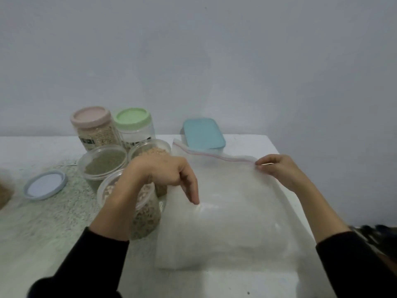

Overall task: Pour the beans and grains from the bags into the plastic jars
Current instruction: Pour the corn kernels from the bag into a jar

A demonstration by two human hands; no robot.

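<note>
A large clear zip bag (232, 214) holding white grains is lying flat on the white table (268, 282), taking up most of the near right part of it, with its red-lined zip edge (214, 155) pointing to the far side. The right hand (279, 168) is pinching the far right corner of that zip edge between thumb and curled fingers. The left hand (163, 175) is reaching over the bag's left part with fingers loosely bent downward, its forefinger tip touching the plastic; it is gripping nothing. Both arms are showing black sleeves. Just left of the bag three lidless plastic jars are standing close together: the nearest one (139, 214), filled with mixed beige and brown beans, is sitting partly under the left wrist; behind it a jar of green grains (103, 166) and a jar of tan grains (152, 151) are standing side by side. Farther back, a pink-lidded jar (92, 127) full of pale grains and a green-lidded jar (135, 125) are standing near the wall. A blue-lidded rectangular container (204, 134) is sitting just beyond the bag's far edge. A loose blue round lid (45, 184) is lying flat on the table well to the left of the jars.
</note>
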